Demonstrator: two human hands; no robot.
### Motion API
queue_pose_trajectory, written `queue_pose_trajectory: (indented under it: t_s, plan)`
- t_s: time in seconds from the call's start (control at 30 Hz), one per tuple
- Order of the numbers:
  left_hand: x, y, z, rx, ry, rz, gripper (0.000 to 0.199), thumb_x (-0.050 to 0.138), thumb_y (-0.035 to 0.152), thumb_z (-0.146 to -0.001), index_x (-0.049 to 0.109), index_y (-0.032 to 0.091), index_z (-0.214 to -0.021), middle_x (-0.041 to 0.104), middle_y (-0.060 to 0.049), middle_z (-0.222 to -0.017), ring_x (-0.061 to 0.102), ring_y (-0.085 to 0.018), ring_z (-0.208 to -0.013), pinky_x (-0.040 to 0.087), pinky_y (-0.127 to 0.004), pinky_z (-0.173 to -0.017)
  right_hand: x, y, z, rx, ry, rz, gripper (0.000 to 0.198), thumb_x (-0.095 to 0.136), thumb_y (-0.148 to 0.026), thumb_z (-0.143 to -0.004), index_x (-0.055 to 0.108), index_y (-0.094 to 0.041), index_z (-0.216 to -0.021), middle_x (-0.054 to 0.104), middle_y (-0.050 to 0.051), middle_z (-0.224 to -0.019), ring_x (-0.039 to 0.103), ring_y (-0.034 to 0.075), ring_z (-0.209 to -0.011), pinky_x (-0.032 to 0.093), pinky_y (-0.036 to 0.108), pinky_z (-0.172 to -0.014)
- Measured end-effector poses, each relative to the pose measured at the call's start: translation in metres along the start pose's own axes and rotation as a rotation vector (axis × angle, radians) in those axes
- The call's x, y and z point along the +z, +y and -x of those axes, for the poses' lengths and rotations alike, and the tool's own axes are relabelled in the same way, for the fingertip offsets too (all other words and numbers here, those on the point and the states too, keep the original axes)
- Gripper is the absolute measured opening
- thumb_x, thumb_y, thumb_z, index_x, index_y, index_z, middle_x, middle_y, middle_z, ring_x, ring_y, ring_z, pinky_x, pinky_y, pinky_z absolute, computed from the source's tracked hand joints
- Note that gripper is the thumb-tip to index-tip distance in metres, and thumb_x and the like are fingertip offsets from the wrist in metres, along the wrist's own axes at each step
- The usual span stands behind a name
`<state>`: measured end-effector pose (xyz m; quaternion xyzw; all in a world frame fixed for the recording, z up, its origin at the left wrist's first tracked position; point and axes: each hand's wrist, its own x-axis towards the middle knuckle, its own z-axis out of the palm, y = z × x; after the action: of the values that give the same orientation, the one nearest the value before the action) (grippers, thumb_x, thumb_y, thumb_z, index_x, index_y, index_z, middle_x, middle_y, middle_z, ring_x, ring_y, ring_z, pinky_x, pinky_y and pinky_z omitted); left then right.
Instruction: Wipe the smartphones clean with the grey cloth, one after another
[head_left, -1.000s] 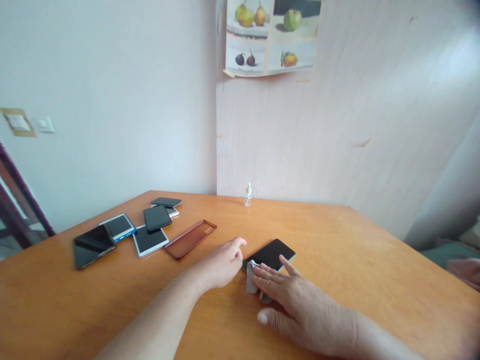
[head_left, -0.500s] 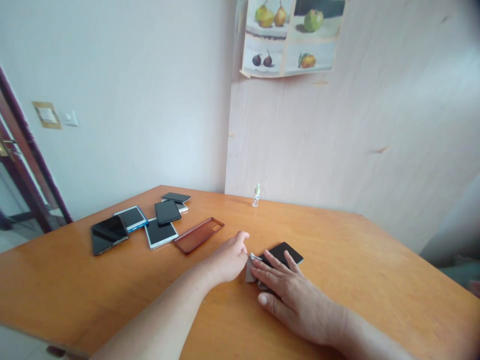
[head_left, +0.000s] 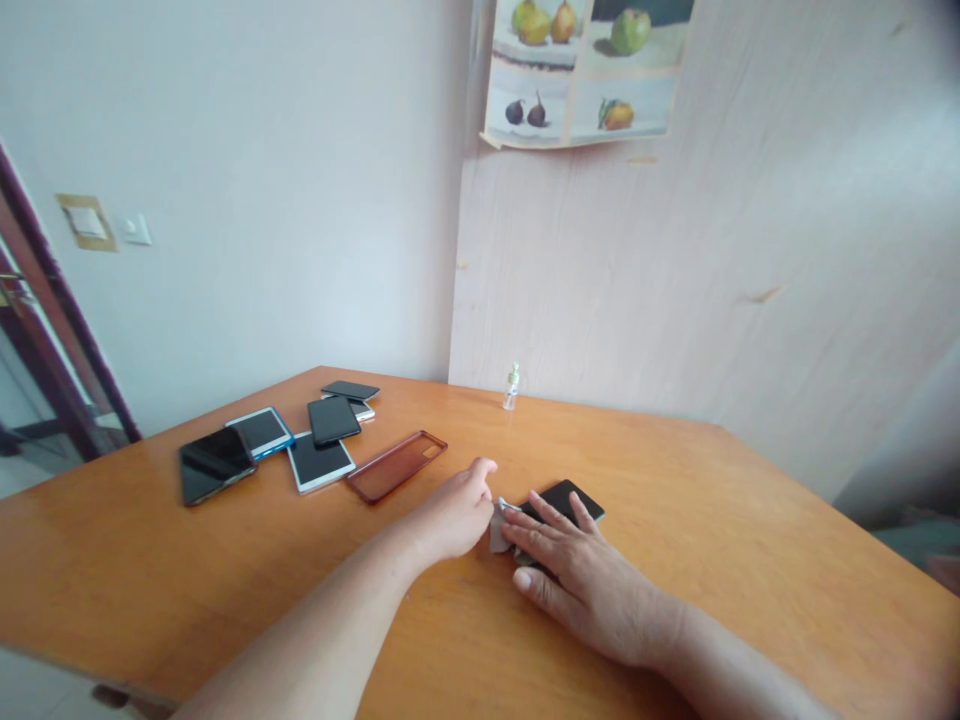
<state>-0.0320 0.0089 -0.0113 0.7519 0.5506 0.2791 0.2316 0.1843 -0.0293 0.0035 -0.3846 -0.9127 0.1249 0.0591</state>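
Observation:
A dark smartphone lies face up on the table, partly covered by my right hand. That hand is spread flat, pressing a small greyish wipe or cloth against the phone's near left part. My left hand is just left of the wipe, one finger stretched out and the others loosely bent. Nothing shows in its grasp; whether it touches the phone's edge is hidden.
On the wooden table, a brown translucent phone case lies left of my hands. Farther left are several phones, including a white-framed one and a black one. A small clear pump bottle stands near the wall.
The view has shifted slightly. Both hands stay in nearly the same place, my right hand still flat over the wipe and phone.

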Motion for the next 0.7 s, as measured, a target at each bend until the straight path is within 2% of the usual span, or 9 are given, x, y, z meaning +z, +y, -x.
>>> queue_pose_trajectory:
  t_s: [0.17, 0.23, 0.33, 0.47, 0.53, 0.6, 0.7]
  plan:
    - [-0.003, 0.003, 0.001, 0.016, -0.024, -0.010, 0.044, 0.038, 0.015, -0.086, 0.048, 0.018, -0.128, 0.069, -0.005, -0.097, 0.062, -0.019, -0.094, 0.044, -0.027, -0.086, 0.005, 0.043, -0.007, 0.377, 0.123, 0.067, 0.062, 0.025, -0.063, -0.097, 0.034, -0.033, -0.150, 0.029, 0.001, -0.158, 0.016, 0.035, -0.147, 0.005, 0.073, -0.111]
    - [-0.004, 0.004, 0.002, 0.016, -0.021, -0.014, 0.042, 0.038, 0.017, -0.087, 0.049, 0.019, -0.127, 0.068, -0.005, -0.097, 0.062, -0.019, -0.095, 0.044, -0.026, -0.086, 0.006, 0.055, -0.007, 0.455, 0.146, 0.083, 0.063, 0.026, -0.063, -0.096, 0.034, -0.031, -0.150, 0.029, 0.002, -0.158, 0.015, 0.036, -0.147, 0.005, 0.073, -0.110]
    - [-0.003, 0.005, 0.002, 0.012, -0.009, -0.015, 0.041, 0.039, 0.018, -0.087, 0.049, 0.019, -0.127, 0.068, -0.005, -0.098, 0.062, -0.019, -0.096, 0.044, -0.026, -0.087, 0.004, 0.046, -0.004, 0.365, 0.134, 0.074, 0.065, 0.028, -0.064, -0.096, 0.035, -0.030, -0.150, 0.029, 0.003, -0.158, 0.011, 0.034, -0.148, 0.002, 0.071, -0.111]
    - [-0.001, 0.001, 0.001, 0.004, -0.004, -0.002, 0.043, 0.039, 0.016, -0.086, 0.048, 0.019, -0.128, 0.069, -0.005, -0.099, 0.062, -0.018, -0.097, 0.044, -0.026, -0.088, -0.001, 0.005, 0.004, 0.043, 0.017, -0.013, 0.064, 0.034, -0.062, -0.096, 0.026, -0.034, -0.153, 0.024, 0.002, -0.160, 0.010, 0.032, -0.148, -0.001, 0.067, -0.114]
    - [-0.001, 0.000, 0.001, 0.000, 0.002, 0.000, 0.042, 0.040, 0.016, -0.086, 0.048, 0.020, -0.127, 0.069, -0.005, -0.100, 0.062, -0.018, -0.097, 0.044, -0.026, -0.087, -0.002, -0.008, 0.005, -0.062, -0.036, -0.050, 0.064, 0.036, -0.060, -0.096, 0.022, -0.035, -0.154, 0.022, 0.001, -0.161, 0.010, 0.032, -0.148, -0.002, 0.066, -0.114]
    - [-0.001, 0.001, 0.001, 0.002, 0.001, 0.000, 0.040, 0.040, 0.018, -0.087, 0.049, 0.020, -0.126, 0.069, -0.005, -0.100, 0.062, -0.018, -0.097, 0.044, -0.026, -0.087, -0.001, -0.007, 0.004, -0.055, -0.031, -0.049, 0.063, 0.035, -0.060, -0.097, 0.022, -0.036, -0.154, 0.022, 0.001, -0.161, 0.010, 0.032, -0.148, -0.001, 0.067, -0.114]
    - [-0.004, 0.004, 0.002, 0.010, -0.012, 0.000, 0.039, 0.038, 0.020, -0.089, 0.048, 0.020, -0.127, 0.068, -0.005, -0.098, 0.062, -0.019, -0.096, 0.044, -0.027, -0.086, 0.002, 0.016, -0.003, 0.171, 0.064, 0.008, 0.060, 0.032, -0.060, -0.097, 0.030, -0.035, -0.151, 0.026, 0.002, -0.159, 0.015, 0.033, -0.148, 0.003, 0.070, -0.112]
